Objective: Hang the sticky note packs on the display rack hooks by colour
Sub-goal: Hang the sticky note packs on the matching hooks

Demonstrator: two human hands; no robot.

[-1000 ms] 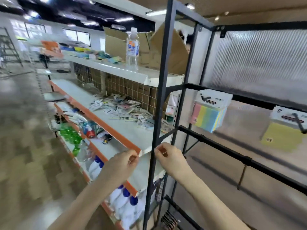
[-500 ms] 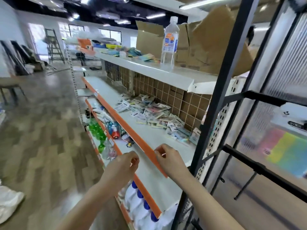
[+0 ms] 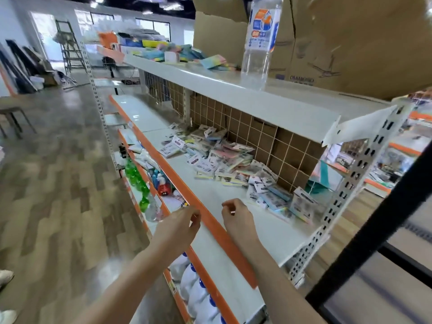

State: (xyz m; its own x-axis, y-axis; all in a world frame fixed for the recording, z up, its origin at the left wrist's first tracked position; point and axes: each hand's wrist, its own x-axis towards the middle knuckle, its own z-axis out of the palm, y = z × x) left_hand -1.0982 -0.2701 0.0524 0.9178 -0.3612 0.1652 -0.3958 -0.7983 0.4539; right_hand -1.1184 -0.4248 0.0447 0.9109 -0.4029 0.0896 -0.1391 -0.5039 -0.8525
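A heap of sticky note packs in pink, yellow and blue lies on the white middle shelf, against its grid back. More packs lie at the shelf's right end. My left hand hovers just left of the shelf's orange front edge, its fingers loosely curled and holding nothing. Over the shelf's front my right hand floats the same way, a little short of the nearest packs. The display rack's black post crosses the right edge; its hooks are out of view.
A clear water bottle and cardboard boxes stand on the top shelf, with more coloured packs further back. Green bottles and white jugs fill the lower shelves. Wooden floor spreads to the left.
The view has swung left, away from the black rack with its hung packs, toward the shelf of loose packs. Both hands stay side by side, empty, now at the shelf's front edge.
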